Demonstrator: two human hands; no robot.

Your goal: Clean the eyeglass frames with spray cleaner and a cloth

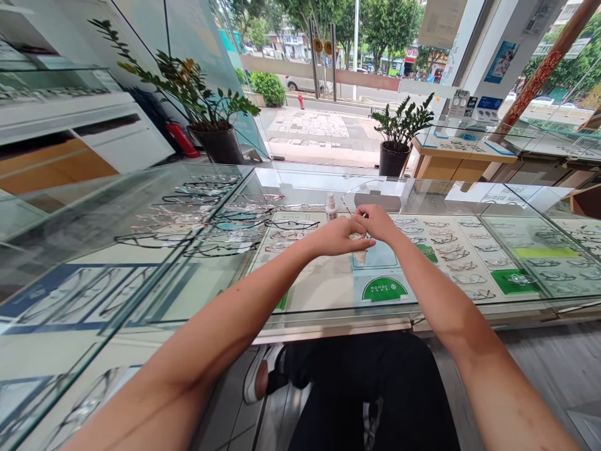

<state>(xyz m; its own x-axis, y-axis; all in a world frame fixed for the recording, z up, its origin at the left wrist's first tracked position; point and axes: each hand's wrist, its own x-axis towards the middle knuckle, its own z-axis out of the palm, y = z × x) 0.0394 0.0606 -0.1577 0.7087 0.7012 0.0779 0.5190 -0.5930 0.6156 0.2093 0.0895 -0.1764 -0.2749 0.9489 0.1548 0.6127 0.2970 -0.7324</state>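
My left hand (339, 238) and my right hand (377, 223) meet above the glass counter, fingers bent and touching. Thin-rimmed eyeglasses (345, 202) stick up beyond my right hand, which is closed on them; much of the frame is hard to make out. A pale, cloth-like piece (359, 257) shows under the fingers of my left hand, which is closed around it. Just left of the hands a small white spray bottle (331, 207) stands upright on the glass.
Several loose eyeglasses (235, 216) lie on the counter (310, 313) to the left. More frames (453, 252) sit in rows beneath the glass at right, near a green sign (384, 289). Potted plants (218, 141) stand beyond, before the glass doors (323, 62).
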